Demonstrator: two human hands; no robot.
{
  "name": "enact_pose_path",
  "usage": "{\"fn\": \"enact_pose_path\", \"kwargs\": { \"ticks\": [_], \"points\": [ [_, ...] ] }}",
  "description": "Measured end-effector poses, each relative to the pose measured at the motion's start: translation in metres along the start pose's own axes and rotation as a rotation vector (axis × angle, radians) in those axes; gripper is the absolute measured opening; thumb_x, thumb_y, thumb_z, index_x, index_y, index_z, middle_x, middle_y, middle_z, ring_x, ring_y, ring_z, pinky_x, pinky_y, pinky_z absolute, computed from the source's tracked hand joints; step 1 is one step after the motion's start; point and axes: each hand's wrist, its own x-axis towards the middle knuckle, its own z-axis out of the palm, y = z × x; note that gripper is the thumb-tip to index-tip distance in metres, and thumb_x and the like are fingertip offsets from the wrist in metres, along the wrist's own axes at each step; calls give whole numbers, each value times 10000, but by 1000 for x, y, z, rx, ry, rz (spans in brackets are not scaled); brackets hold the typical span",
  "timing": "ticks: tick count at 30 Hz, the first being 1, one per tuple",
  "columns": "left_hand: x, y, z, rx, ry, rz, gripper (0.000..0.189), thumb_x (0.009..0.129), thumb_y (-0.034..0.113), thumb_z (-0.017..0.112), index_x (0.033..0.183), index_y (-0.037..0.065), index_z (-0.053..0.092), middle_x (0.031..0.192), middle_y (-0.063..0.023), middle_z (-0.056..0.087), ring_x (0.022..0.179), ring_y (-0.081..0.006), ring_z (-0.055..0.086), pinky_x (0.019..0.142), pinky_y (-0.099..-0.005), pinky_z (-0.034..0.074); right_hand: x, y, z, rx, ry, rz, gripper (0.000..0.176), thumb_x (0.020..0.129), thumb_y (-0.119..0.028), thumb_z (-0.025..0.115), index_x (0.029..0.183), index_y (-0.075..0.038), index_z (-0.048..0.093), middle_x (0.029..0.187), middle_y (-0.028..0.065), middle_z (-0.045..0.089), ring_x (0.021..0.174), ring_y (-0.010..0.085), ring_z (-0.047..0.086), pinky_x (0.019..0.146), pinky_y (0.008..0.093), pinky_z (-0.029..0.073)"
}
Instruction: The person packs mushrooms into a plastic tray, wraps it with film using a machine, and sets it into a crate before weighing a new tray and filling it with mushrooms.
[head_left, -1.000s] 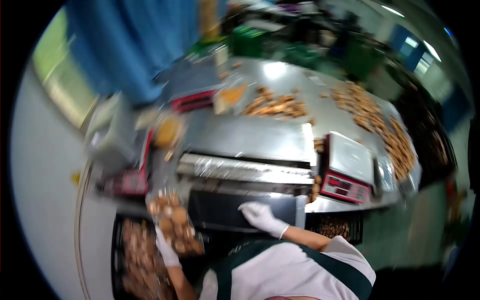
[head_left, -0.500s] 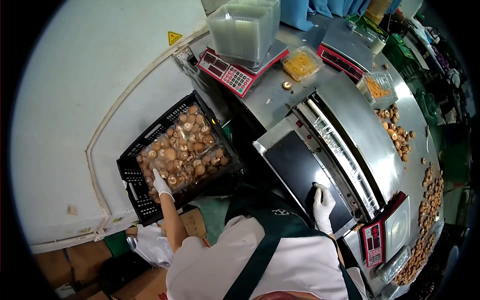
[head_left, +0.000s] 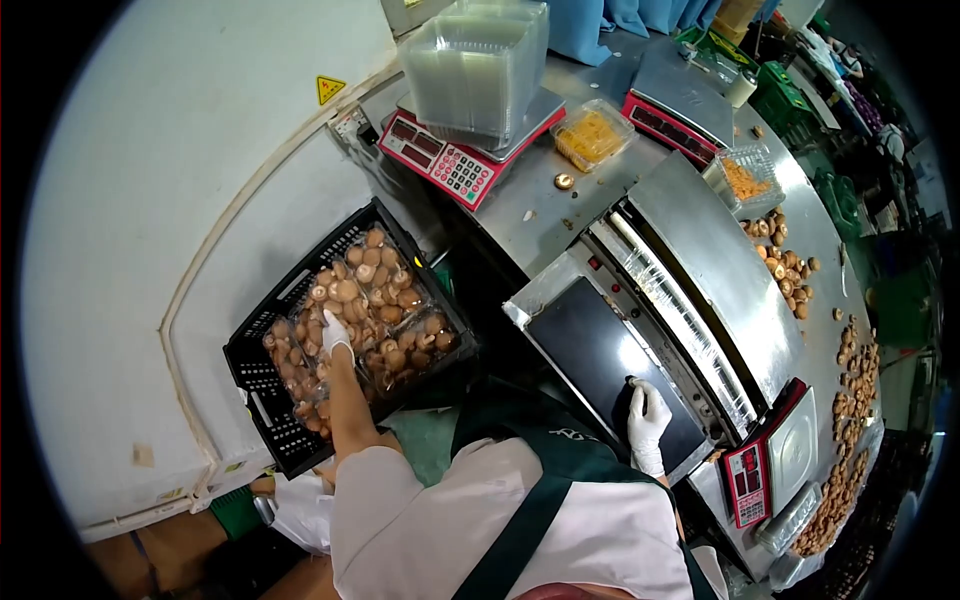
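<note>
My left hand (head_left: 338, 335), in a white glove, reaches into a black plastic crate (head_left: 262, 408) on my left. Its visible fingers are stretched out and rest on film-wrapped packs of brown mushrooms (head_left: 388, 278); some fingertips are hard to see against the packs. My right hand (head_left: 649, 418), also gloved in white, lies at the lower end of the black plate (head_left: 585, 330) of a film-wrapping machine. The fingers of that hand are curled together, with a small dark thing beside the fingertips that I cannot make out.
Beyond the machine, loose mushrooms (head_left: 855, 390) spread along the steel table. Clear trays (head_left: 475, 75) are stacked on a red scale (head_left: 440, 160) at the back. A tray of yellow pieces (head_left: 592, 135) stands beside it. Another red scale (head_left: 745, 485) is at the right.
My left hand has moved forward and slightly right over the packs, which lie differently in the crate. My right hand has stayed at the black plate. The view has shifted slightly.
</note>
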Motion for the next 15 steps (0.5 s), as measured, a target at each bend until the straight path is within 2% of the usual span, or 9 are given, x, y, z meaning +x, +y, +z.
{"fn": "enact_pose_path", "kwargs": {
  "ticks": [2, 5, 9, 12, 15],
  "points": [
    [29, -23, 13, -71, 63, 66, 766, 883, 620, 330, 1192, -56, 518, 1215, -205, 536, 1110, -349, 504, 943, -400, 371, 0, 1, 1, 6, 16, -4, 101, 803, 35, 571, 876, 3, 632, 838, 127, 670, 780, 221, 668, 721, 278, 506],
    [32, -23, 7, -84, -6, 80, 746, 884, 610, 341, 1195, -42, 525, 1206, -211, 544, 1111, -353, 507, 932, -398, 383, 2, -1, 1, -1, 31, -7, 99, 799, 41, 572, 870, 7, 632, 833, 125, 671, 774, 220, 669, 718, 277, 507],
    [15, -15, 2, -38, 13, 70, 735, 886, 608, 333, 1204, -27, 525, 1175, -216, 564, 1100, -360, 516, 920, -401, 391, 1, -1, 3, 10, 37, -9, 100, 794, 47, 571, 861, 11, 635, 823, 126, 672, 762, 221, 670, 710, 278, 510],
    [9, -12, 7, 15, 77, 93, 736, 881, 616, 324, 1177, -19, 547, 1148, -220, 579, 1076, -364, 535, 913, -412, 401, 3, -4, 2, 7, 48, -13, 98, 792, 46, 574, 856, 10, 638, 819, 127, 673, 756, 219, 671, 704, 277, 512],
    [14, -13, 17, 192, 288, 66, 711, 875, 621, 316, 1074, -2, 596, 1112, -211, 599, 1016, -368, 573, 869, -455, 441, 3, -3, 2, 16, 44, -9, 99, 789, 44, 578, 857, 7, 640, 821, 125, 674, 756, 221, 671, 698, 279, 513]
  ]
}}
